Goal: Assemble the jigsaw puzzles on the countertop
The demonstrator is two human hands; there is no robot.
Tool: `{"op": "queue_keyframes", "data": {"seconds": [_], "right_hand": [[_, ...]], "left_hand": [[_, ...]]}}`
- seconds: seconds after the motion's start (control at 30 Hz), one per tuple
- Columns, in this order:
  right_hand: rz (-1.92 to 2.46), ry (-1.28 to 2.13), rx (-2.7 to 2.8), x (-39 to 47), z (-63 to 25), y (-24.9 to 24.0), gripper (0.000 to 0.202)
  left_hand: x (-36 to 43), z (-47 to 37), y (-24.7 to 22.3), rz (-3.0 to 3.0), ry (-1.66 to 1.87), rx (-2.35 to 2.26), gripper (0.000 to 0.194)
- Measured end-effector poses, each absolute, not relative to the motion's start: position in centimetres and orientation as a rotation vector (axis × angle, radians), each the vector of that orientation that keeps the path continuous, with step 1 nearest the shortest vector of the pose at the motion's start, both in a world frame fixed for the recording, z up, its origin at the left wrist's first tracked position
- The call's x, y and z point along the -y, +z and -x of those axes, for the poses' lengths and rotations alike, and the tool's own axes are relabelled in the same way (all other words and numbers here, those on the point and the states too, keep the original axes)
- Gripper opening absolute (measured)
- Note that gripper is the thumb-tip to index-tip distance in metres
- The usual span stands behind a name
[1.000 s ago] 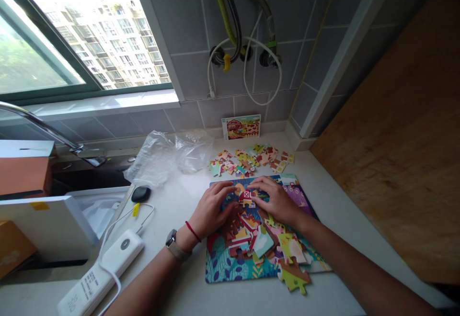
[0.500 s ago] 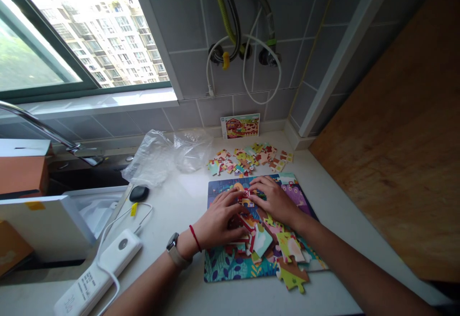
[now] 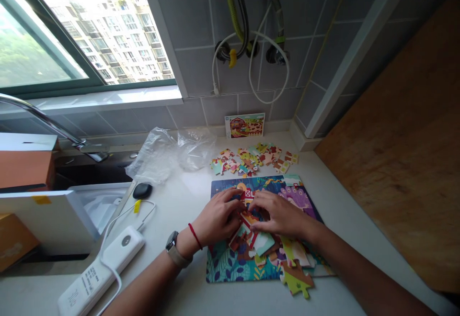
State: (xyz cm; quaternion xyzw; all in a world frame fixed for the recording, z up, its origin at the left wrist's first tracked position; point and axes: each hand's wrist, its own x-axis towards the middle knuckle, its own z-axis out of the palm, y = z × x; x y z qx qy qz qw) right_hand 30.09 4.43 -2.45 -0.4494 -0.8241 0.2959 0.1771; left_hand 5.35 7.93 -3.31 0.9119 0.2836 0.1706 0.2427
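Observation:
A colourful puzzle board (image 3: 230, 268) lies flat on the counter, with a heap of loose jigsaw pieces on it. My left hand (image 3: 220, 214), wearing a watch and a red cord, bends its fingers over a red puzzle piece (image 3: 247, 194) near the board's upper middle. From the other side my right hand (image 3: 283, 214) curls in, its fingertips at the same red-and-white pieces and its thumb lower, by a pale piece (image 3: 263, 243). Fingers hide part of what they grip. One green-and-brown piece (image 3: 296, 280) hangs over the board's front edge.
Behind the board more jigsaw pieces (image 3: 244, 160) are spread out, and a farm picture card (image 3: 245, 125) leans on the wall. Clear plastic bags (image 3: 154, 155), a black oval object (image 3: 142, 190) and a white power bank (image 3: 104, 268) with a cable lie left.
My right hand has curled and its thumb has come down toward the heap. My left fingers have drawn in closer together. The view has shifted slightly.

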Motion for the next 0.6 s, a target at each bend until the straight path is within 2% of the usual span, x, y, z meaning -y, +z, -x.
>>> {"op": "queue_keyframes", "data": {"seconds": [0.03,0.1,0.17,0.23,0.37,0.6], "right_hand": [[1.273,0.834,2.330,-4.38,-29.95,-2.52,0.030],[1.254,0.844,2.315,-4.37,-29.79,-2.69,0.034],[1.241,0.852,2.293,-4.43,-29.72,-2.86,0.032],[1.254,0.848,2.271,-4.48,-29.68,-3.02,0.027],[1.275,0.839,2.238,-4.48,-29.59,-3.03,0.024],[1.292,0.885,2.170,-4.45,-29.89,-2.49,0.021]], "left_hand": [[-7.92,-5.31,-3.13,-2.504,0.445,-0.762,0.028],[-7.82,-5.28,-2.80,-2.528,0.391,-0.748,0.041],[-7.69,-5.31,-2.61,-2.549,0.343,-0.760,0.058],[-7.55,-5.38,-2.50,-2.559,0.302,-0.774,0.063],[-7.40,-5.54,-2.29,-2.533,0.274,-0.788,0.050],[-7.89,-5.29,-2.66,-2.477,0.393,-0.774,0.039]]}}
